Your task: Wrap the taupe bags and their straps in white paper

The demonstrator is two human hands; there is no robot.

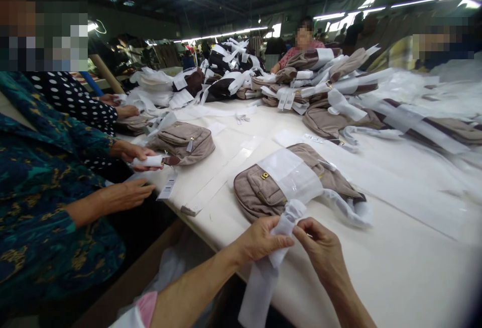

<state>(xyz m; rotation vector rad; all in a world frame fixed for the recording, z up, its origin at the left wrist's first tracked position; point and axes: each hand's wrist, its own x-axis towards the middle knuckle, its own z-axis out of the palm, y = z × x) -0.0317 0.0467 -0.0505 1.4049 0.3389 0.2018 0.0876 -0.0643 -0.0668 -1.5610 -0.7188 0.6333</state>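
Note:
A taupe corduroy bag [251, 186] with a gold clasp on its front pocket lies on the table in front of me. A wide white wrapping band [291, 170] goes around its middle. My left hand [259, 240] is closed on a strip of white wrapping paper [259, 288] at the bag's near edge; the strip's loose end hangs past the table edge. My right hand [318, 242] pinches the same strip at its right side, fingertips close to the left thumb. At the bag's right lies a strap wrapped in white [350, 210].
To my left, a co-worker's hands [128, 154] handle another taupe bag [184, 142] with a paper tag [167, 187]. Wrapped bags [327, 117] are heaped across the far side of the table [222, 217]. A flat metal bar [190, 211] lies near the left edge.

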